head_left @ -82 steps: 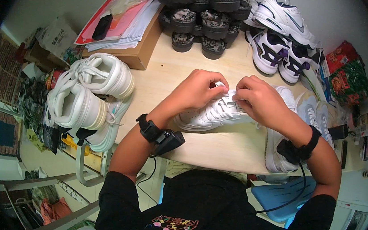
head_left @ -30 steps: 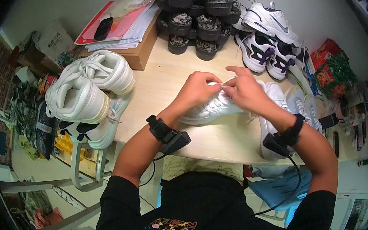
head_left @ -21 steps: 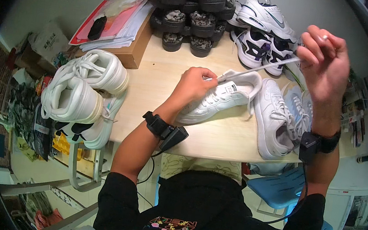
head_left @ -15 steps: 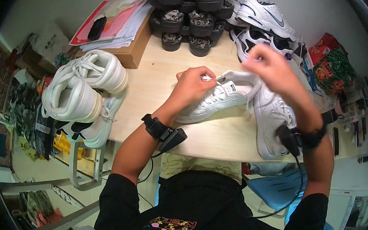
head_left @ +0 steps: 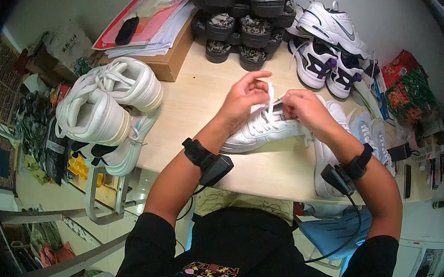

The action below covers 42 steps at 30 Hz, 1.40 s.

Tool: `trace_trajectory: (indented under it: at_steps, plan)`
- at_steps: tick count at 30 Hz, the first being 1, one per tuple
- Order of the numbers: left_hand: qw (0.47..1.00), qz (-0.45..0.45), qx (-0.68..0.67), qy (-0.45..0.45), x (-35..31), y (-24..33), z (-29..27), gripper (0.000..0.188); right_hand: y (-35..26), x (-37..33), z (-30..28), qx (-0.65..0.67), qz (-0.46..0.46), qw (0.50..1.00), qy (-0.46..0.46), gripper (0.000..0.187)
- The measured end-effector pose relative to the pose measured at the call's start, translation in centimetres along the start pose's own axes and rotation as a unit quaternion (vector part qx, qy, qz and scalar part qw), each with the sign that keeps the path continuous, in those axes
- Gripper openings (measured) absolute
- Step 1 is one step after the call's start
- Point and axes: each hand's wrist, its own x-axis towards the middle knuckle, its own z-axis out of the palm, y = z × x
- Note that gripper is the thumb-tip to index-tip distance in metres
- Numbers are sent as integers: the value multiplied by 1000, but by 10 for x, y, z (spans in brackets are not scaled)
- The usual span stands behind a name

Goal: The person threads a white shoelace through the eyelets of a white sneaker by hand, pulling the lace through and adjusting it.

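Note:
A white lace-up sneaker point(head_left: 260, 134) lies on the table in front of me, toe to the left. From its lacing a loose white shoelace point(head_left: 270, 97) rises beside my left fingertips. My left hand point(head_left: 245, 102) is over the toe side, index finger raised, the other fingers curled at the lace. Above the sneaker's opening, my right hand point(head_left: 307, 110) has its fingers pinched together; what they hold is hidden. Partly under my right forearm stands a second white sneaker point(head_left: 323, 168).
White chunky sneakers point(head_left: 94, 117) are piled at the left table edge. Behind them a cardboard box point(head_left: 173, 60) bears papers. Camouflage-patterned shoes point(head_left: 255, 31) are stacked at the back, white-and-black sneakers point(head_left: 314, 61) at the back right. More pale shoes point(head_left: 366, 129) stand right.
My right hand has come down and left from the right, to the sneaker's opening. My left hand has shifted right and raised its index finger; the shoelace now stands up between the hands.

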Motion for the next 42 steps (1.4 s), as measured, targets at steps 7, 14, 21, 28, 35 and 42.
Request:
trace_trajectory:
  at_steps: [7, 14, 21, 28, 35, 42]
  plan:
    - [907, 53, 412, -76, -2, -11, 3, 68, -33, -11, -25, 231, -46, 967, 99, 22]
    - [935, -39, 346, -65, 1, -10, 2, 60, -58, -21, -50, 297, -176, 938, 10, 33]
    - [867, 36, 497, 5, -20, 12, 17, 26, -64, -33, -74, -75, -81, 993, -45, 32]
    - [846, 104, 523, 3, -23, 8, 7, 23, -52, -24, -6, -456, -49, 888, -9, 33]
    - [874, 125, 466, 58, -24, -5, 5, 19, -4, 0, 17, -324, -82, 942, 16, 27]
    - [846, 167, 500, 71, -26, -7, 5, 13, 10, 10, 16, -186, -21, 982, -3, 22]
